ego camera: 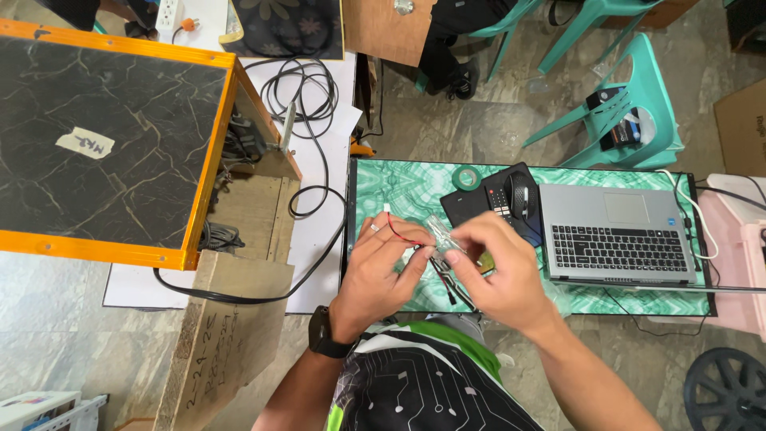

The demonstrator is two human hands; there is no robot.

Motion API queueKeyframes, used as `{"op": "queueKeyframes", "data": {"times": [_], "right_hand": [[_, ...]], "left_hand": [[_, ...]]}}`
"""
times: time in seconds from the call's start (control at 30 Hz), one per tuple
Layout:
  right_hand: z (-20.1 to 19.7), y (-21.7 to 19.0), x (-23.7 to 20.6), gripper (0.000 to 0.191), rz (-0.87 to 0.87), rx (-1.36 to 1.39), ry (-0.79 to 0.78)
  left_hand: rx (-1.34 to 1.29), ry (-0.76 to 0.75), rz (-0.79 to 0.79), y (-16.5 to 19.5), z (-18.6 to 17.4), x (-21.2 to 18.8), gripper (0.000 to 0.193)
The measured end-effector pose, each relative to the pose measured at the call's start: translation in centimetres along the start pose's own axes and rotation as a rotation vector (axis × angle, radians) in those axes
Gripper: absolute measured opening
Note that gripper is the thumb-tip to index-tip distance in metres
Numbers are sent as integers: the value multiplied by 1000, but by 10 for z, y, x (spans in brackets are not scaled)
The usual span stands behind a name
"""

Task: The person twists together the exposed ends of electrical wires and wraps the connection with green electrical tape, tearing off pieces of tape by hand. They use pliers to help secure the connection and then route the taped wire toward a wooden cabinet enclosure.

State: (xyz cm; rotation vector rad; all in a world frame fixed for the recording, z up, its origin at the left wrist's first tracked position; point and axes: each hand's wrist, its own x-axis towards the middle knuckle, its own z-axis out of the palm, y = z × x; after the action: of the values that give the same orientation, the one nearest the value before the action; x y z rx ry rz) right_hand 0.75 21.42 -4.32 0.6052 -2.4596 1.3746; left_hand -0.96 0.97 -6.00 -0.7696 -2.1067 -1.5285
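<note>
Red wire (400, 231) pinched in left hand (381, 267)'s closed grip; right hand (496, 267) pinches clear plastic piece (444, 234).

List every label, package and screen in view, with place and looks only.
Paper label: pale torn strip on the dark marbled panel, left.
Cardboard sheet: brown, handwritten, lower left.
Small box: dark with blue, on the green chair.
Laptop: grey, keys dark, on the green table; its screen cannot be seen.
</note>
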Motion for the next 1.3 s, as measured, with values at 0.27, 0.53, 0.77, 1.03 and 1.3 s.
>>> {"op": "queueKeyframes", "data": {"times": [0.27, 0.53, 0.77, 1.03, 1.3], "right_hand": [[-3, -12, 17, 20, -404, -344, 6], [4, 13, 4, 10, 608, 438, -172], [-4, -6, 14, 14, -130, -84, -38], [10, 14, 0, 5, 13, 10, -31], [14, 22, -5, 6, 467, 275, -74]], "left_hand": [[8, -17, 0, -1, 2, 1, 13], [132, -37, 127, -1, 5, 4, 18], [2, 3, -5, -3, 6, 2, 13], [24, -32, 17, -1, 12, 3, 15], [-192, 39, -185, -3, 14, -5, 10]]}}
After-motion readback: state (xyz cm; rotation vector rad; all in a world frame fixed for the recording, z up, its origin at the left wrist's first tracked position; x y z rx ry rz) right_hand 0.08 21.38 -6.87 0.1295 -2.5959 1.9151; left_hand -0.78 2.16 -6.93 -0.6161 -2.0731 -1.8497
